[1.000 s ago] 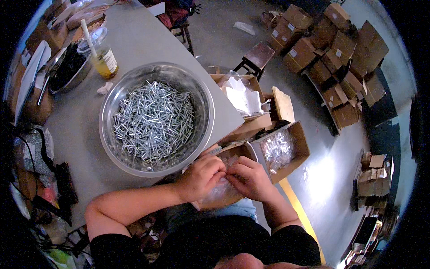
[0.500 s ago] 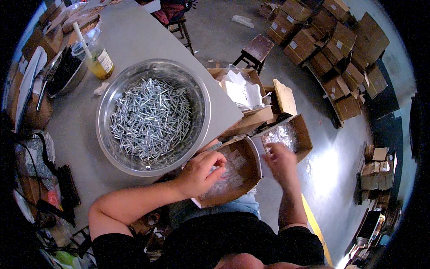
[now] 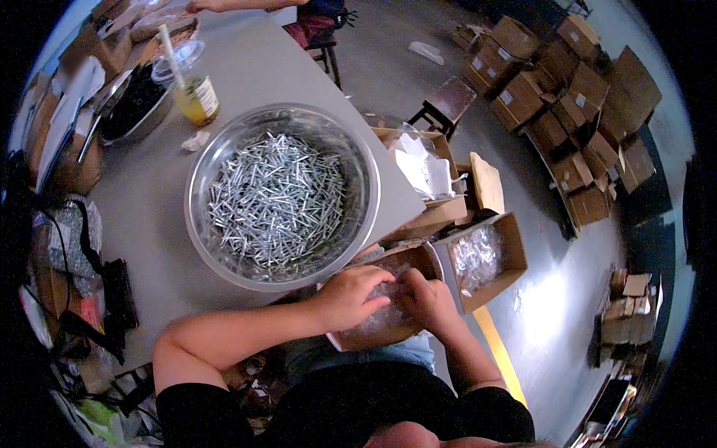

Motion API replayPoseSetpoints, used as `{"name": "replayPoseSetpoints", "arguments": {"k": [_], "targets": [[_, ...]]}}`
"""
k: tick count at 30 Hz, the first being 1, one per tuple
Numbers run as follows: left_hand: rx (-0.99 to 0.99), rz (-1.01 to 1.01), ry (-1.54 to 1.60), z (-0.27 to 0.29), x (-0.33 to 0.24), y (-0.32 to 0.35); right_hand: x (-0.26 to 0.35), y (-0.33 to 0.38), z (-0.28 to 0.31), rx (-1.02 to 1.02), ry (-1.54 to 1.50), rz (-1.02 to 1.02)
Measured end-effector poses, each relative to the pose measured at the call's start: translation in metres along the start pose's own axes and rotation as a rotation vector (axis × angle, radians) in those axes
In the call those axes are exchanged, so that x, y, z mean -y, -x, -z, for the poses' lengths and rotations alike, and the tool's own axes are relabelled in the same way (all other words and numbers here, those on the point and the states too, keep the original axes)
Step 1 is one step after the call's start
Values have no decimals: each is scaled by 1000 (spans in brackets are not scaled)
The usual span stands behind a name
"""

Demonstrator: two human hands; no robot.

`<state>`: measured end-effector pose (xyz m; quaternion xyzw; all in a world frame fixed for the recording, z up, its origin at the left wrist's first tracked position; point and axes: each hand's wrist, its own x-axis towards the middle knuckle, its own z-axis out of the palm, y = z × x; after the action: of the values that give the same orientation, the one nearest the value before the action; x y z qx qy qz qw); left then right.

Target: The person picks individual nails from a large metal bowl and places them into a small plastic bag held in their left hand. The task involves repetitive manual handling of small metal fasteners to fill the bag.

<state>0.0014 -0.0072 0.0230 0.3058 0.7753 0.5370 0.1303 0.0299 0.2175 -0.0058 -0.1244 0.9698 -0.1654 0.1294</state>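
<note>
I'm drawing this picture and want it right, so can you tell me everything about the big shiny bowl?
The big shiny bowl is round, silvery and looks like steel, with a smooth rim. It sits upright on the grey table, close to the table's edge. Lots of thin silvery metal pieces lie jumbled inside, like nails or screws, too small to tell which; its bare wall shows above them. Nobody is gripping it, and its underside is hidden.
</note>
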Motion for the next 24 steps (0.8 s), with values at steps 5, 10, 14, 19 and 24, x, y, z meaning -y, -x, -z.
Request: {"name": "replayPoseSetpoints", "arguments": {"k": [5, 10, 14, 19, 24], "targets": [[54, -113, 47, 0, -3, 3, 51, 6, 56, 23, -304, 47], [-143, -230, 94, -8, 4, 4, 65, -15, 111, 148, -128, 300], [-91, -138, 90, -13, 4, 5, 100, -53, 146, -100, -157, 546], [4, -170, 20, -13, -1, 7, 162, -117, 122, -134, -89, 941], [99, -46, 86, 3, -9, 4, 179, -144, 93, -63, -17, 1026]]}}
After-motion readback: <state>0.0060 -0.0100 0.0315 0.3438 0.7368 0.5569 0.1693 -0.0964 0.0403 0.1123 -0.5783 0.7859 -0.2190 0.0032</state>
